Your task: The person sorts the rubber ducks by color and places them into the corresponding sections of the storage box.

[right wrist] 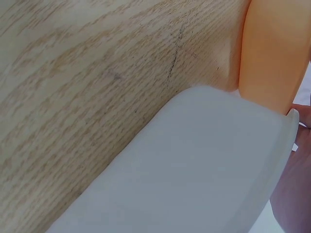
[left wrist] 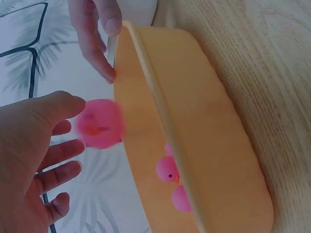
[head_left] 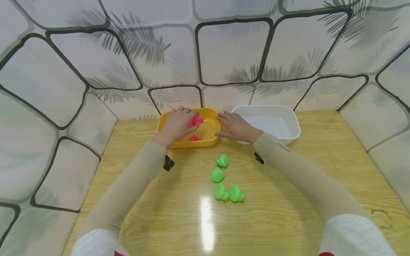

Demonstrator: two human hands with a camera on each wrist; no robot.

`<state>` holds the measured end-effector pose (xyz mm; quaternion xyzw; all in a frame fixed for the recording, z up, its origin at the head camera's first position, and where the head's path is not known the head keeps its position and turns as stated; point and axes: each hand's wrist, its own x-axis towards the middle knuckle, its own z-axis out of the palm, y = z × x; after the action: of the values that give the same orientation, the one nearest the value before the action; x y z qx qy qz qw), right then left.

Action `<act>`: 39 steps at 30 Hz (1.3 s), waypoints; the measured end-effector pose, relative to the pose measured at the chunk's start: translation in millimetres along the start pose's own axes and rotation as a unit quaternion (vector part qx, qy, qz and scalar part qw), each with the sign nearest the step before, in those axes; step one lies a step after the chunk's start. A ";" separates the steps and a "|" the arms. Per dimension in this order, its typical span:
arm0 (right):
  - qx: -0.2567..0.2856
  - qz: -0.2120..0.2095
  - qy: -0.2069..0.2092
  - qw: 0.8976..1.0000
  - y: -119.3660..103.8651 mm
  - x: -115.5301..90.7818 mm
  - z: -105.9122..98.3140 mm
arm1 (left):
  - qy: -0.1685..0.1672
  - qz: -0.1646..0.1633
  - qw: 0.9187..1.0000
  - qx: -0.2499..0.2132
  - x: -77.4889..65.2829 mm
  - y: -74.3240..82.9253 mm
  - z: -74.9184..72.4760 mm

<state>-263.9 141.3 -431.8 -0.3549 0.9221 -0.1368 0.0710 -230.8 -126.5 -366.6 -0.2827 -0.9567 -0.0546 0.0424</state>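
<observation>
Over the left part of a yellow-orange tray (head_left: 210,126) is my left hand (head_left: 177,124), its fingers loosely spread. A blurred pink rubber duck (left wrist: 100,124) appears in the left wrist view just off the thumb tip, with the fingers apart from it. More pink ducks (left wrist: 167,170) lie inside the tray, partly hidden by its wall. My right hand (head_left: 237,127) has its fingers extended, the tips at the tray's right rim. In the left wrist view, right-hand fingers (left wrist: 92,41) touch that end of the tray.
A white tray (head_left: 267,119) stands right of the yellow-orange one, partly under my right hand and wrist. Several green rubber ducks (head_left: 217,175) sit on the wooden table (head_left: 275,220) nearer to me. A patterned curtain (head_left: 234,53) closes off the back and sides.
</observation>
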 end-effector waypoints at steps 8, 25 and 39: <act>-0.011 0.001 -0.005 1.000 0.6 -0.1 -2.2 | -0.020 -0.009 1.000 -0.016 -5.6 0.0 6.0; -0.007 0.007 0.003 1.000 -5.2 -9.1 -6.9 | -0.009 0.009 1.000 -0.025 -13.1 4.6 22.3; 0.045 -0.074 0.029 0.996 -29.6 -46.0 -0.3 | -0.019 0.011 0.998 -0.050 -2.5 15.1 25.8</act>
<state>-211.2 151.3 -421.1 -0.4142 0.8881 -0.1929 0.0498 -221.8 -111.9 -391.2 -0.2961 -0.9502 -0.0965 0.0102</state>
